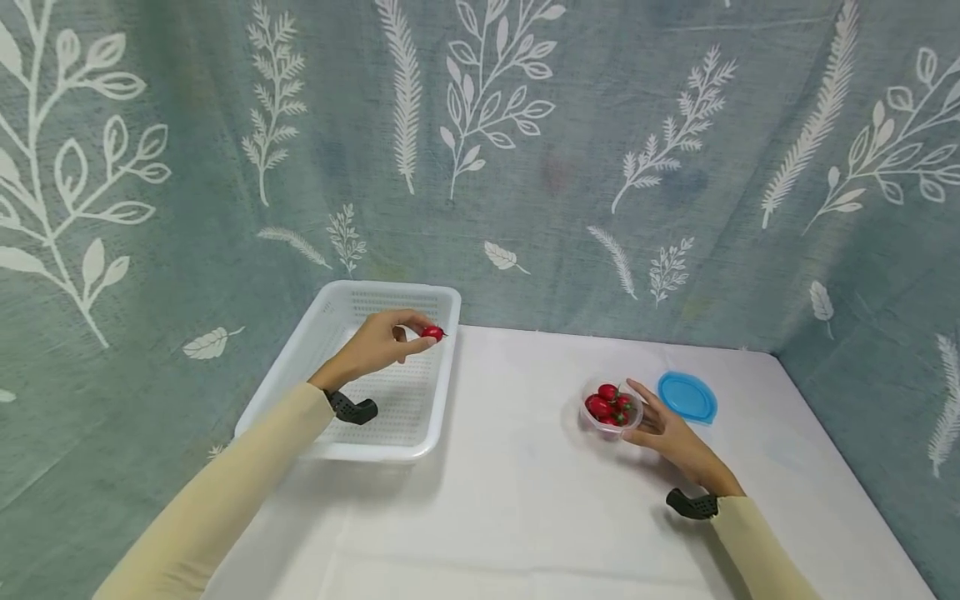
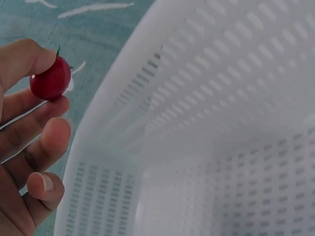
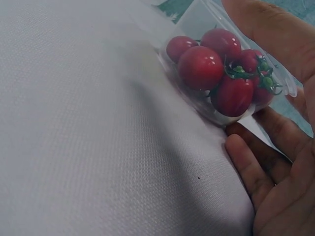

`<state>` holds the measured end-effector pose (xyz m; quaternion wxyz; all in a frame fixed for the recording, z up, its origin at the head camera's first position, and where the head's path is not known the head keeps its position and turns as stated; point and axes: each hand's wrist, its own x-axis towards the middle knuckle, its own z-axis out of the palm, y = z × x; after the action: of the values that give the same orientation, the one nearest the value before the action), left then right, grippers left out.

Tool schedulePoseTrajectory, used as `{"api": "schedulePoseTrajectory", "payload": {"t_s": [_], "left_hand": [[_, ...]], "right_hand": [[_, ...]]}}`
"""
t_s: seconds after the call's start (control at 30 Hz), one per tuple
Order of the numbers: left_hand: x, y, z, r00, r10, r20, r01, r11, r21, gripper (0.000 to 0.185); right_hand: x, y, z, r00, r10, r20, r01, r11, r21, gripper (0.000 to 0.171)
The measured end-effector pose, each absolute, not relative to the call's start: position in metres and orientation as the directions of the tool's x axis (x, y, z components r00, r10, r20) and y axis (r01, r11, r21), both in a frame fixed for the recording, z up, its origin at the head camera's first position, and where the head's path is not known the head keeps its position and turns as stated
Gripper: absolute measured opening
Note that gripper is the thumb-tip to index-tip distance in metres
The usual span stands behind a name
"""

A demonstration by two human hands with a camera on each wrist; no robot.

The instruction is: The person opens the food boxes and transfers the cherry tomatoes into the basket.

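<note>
Basket (image 1: pixel 360 452), at left: white, upright, with its far end close against the printed cloth (image 1: pixel 517 275). The head view shows its full outline; only the left wrist view shows the slotted walls close up.

Left hand (image 1: pixel 378 342): pinching 1 tomato (image 1: pixel 432 332) between thumb and fingers. In the head view the tomato appears just inside the right rim of the basket; its height above the rim cannot be told. The left wrist view adds the green stem tip on the fruit and the lower fingers, loosely bent and apart from it.

Desk (image 1: pixel 510 483), centre: a broad bare stretch separates basket and tub, giving open room for sideways movement. More bare surface lies in front of them. The far edge meets the cloth.

Tub (image 1: pixel 611 431), right of centre: clear, round, lidless, on the desk, well apart from the basket. The right wrist view allows 6 tomatoes (image 3: pixel 202 68) to be counted inside, with green stems bunched on 1 side; the head view shows them too small for a sure count.

Right hand (image 1: pixel 678 442): curved around the right side of the tub and gripping it, thumb and fingers on opposite sides.

Lid (image 1: pixel 687 397), farthest right: blue, flat on the desk, just beyond the right hand. Only the head view shows it. Bare desk runs from the lid to the slanting right edge.
</note>
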<state>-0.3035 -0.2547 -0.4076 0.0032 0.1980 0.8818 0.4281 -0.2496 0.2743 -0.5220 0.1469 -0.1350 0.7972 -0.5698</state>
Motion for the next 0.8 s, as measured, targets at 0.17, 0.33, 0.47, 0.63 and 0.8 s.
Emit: {"api": "schedulePoseTrajectory", "payload": {"t_s": [0.17,0.33,0.47,0.63,0.8], "left_hand": [[-0.31,-0.263,-0.413,-0.927,0.342,0.156,0.34,0.584,0.737,0.037],[-0.313,-0.279,-0.416,-0.945,0.304,0.117,0.292,0.632,0.718,0.036],[-0.313,-0.295,-0.42,-0.955,0.279,0.101,0.267,0.662,0.7,0.034],[-0.313,-0.314,-0.43,-0.961,0.268,0.07,0.244,0.698,0.673,0.034],[-0.311,-0.326,-0.437,-0.965,0.26,0.031,0.219,0.738,0.639,0.031]], "right_hand": [[-0.246,0.284,-0.521,-0.924,-0.376,-0.067,-0.061,0.32,-0.946,0.091],[-0.246,0.287,-0.521,-0.922,-0.383,-0.06,-0.068,0.311,-0.948,0.091],[-0.249,0.285,-0.522,-0.921,-0.385,-0.057,-0.064,0.295,-0.953,0.091],[-0.25,0.28,-0.525,-0.918,-0.387,-0.087,-0.041,0.31,-0.95,0.094],[-0.252,0.277,-0.524,-0.916,-0.391,-0.088,-0.037,0.301,-0.953,0.093]]}}
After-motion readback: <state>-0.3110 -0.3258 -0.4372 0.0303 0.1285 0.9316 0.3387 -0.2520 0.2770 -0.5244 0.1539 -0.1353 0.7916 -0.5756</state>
